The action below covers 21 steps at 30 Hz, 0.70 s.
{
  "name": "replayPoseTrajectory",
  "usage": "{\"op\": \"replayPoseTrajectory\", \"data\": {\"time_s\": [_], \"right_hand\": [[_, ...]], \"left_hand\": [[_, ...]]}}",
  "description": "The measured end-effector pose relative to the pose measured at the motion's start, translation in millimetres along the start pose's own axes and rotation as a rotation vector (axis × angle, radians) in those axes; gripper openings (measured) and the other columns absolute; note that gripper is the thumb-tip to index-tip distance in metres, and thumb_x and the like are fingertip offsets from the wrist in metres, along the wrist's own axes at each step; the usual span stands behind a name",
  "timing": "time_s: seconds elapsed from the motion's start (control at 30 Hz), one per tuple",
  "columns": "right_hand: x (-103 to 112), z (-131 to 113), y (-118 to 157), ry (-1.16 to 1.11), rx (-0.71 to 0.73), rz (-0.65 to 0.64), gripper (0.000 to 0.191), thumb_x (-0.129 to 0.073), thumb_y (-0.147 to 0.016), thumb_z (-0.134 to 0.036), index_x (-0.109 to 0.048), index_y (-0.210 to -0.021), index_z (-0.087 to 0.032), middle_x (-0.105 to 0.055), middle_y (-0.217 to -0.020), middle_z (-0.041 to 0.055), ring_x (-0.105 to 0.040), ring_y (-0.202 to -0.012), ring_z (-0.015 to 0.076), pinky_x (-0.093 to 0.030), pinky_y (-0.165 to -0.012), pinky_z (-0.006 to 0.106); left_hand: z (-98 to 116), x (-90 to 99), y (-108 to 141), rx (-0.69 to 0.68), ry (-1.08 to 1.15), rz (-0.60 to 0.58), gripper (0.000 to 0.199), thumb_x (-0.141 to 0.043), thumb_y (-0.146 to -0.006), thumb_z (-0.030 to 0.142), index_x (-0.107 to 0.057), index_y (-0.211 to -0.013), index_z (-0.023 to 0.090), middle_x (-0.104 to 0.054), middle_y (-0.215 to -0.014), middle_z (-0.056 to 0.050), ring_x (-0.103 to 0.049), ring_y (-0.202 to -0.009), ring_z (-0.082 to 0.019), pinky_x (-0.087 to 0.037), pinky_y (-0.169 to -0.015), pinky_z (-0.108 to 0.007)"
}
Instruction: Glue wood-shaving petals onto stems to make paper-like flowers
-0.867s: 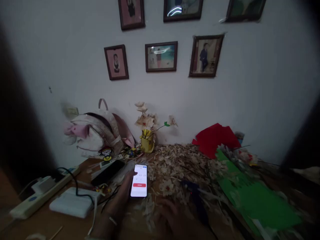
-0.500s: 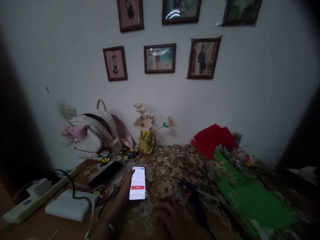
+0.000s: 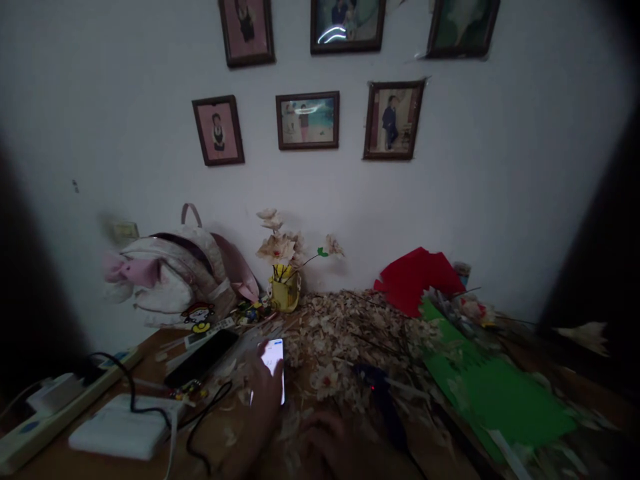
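My left hand (image 3: 266,387) lies across a lit smartphone (image 3: 281,393), its thumb toward the right edge and its fingers toward the upper left. Part of the bright screen is hidden under the hand. My right hand (image 3: 327,437) rests low on the table to the right, dim, with fingers loosely bent and slightly apart; nothing shows in it. Beside it lies a dark glue gun (image 3: 385,403) with a small red light. Pale artificial flowers (image 3: 325,381) and loose petals (image 3: 345,327) spread beyond both hands.
On the left are a power strip (image 3: 20,440), a white box-like device (image 3: 123,427) with cables, a dark phone (image 3: 203,358) and a backpack (image 3: 170,273). A yellow vase (image 3: 285,293) holds flowers at the back. Green sheets (image 3: 505,393) and red material (image 3: 420,277) lie on the right.
My left hand has moved from the phone's left edge to over its screen, covering much of it. My right hand has barely moved. The view has shifted slightly right.
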State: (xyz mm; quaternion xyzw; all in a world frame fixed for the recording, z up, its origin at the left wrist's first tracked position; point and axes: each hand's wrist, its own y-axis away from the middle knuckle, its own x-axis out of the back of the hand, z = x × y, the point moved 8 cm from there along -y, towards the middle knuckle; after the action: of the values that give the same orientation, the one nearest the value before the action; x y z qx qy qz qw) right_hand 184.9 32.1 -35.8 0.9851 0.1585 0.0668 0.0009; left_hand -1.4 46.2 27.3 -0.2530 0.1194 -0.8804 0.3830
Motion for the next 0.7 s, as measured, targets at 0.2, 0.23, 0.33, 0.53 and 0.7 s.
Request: {"op": "replayPoseTrajectory", "data": {"time_s": [0.2, 0.23, 0.33, 0.53, 0.7], "right_hand": [[1.6, -13.6, 2.0, 0.178, -0.009, -0.019, 0.029, -0.050, -0.070, -0.024, -0.067, -0.092, -0.022, -0.070, -0.093, 0.0011, -0.061, -0.088, 0.0198, -0.044, -0.076, 0.026], [2.1, -16.4, 1.7, 0.203, 0.018, -0.027, 0.026, -0.049, -0.070, -0.023, -0.068, -0.088, -0.022, -0.070, -0.088, 0.0015, -0.062, -0.084, 0.0194, -0.045, -0.073, 0.025], [15.9, -25.9, 0.3, 0.377, 0.108, 0.072, 0.021, -0.046, -0.075, -0.023, -0.066, -0.073, -0.020, -0.069, -0.075, 0.0023, -0.061, -0.075, 0.0173, -0.044, -0.068, 0.023], [43.4, -29.9, -5.0, 0.910, 0.086, 0.171, 0.027, -0.041, -0.080, -0.022, -0.063, -0.095, -0.018, -0.064, -0.101, 0.0127, -0.060, -0.092, 0.0261, -0.042, -0.076, 0.033], [50.5, -25.5, -5.2, 0.860, -0.004, 0.180, 0.021, -0.043, -0.077, -0.022, -0.064, -0.081, -0.020, -0.067, -0.084, 0.0074, -0.063, -0.078, 0.0225, -0.043, -0.065, 0.030]], "left_hand": [[35.1, -47.7, 60.2, -0.163, 0.128, -0.526, 0.028, -0.047, -0.074, 0.028, -0.056, -0.099, 0.019, -0.065, -0.091, -0.007, -0.060, -0.087, -0.024, -0.047, -0.079, -0.037], [35.8, -50.1, 62.6, -0.163, 0.104, -0.559, 0.026, -0.046, -0.075, 0.028, -0.057, -0.097, 0.018, -0.066, -0.087, -0.007, -0.060, -0.083, -0.024, -0.047, -0.075, -0.035], [34.1, -52.9, 59.5, -0.176, 0.019, -0.595, 0.022, -0.045, -0.076, 0.026, -0.058, -0.092, 0.018, -0.065, -0.080, -0.006, -0.059, -0.073, -0.022, -0.045, -0.066, -0.033], [29.0, -56.5, 53.1, -0.216, -0.098, -0.601, 0.027, -0.046, -0.072, 0.021, -0.058, -0.096, 0.018, -0.065, -0.078, -0.005, -0.058, -0.069, -0.021, -0.041, -0.063, -0.031], [21.9, -58.3, 52.9, -0.149, -0.061, -0.611, 0.020, -0.047, -0.072, 0.023, -0.058, -0.087, 0.019, -0.063, -0.073, -0.004, -0.057, -0.066, -0.021, -0.040, -0.060, -0.030]]}}
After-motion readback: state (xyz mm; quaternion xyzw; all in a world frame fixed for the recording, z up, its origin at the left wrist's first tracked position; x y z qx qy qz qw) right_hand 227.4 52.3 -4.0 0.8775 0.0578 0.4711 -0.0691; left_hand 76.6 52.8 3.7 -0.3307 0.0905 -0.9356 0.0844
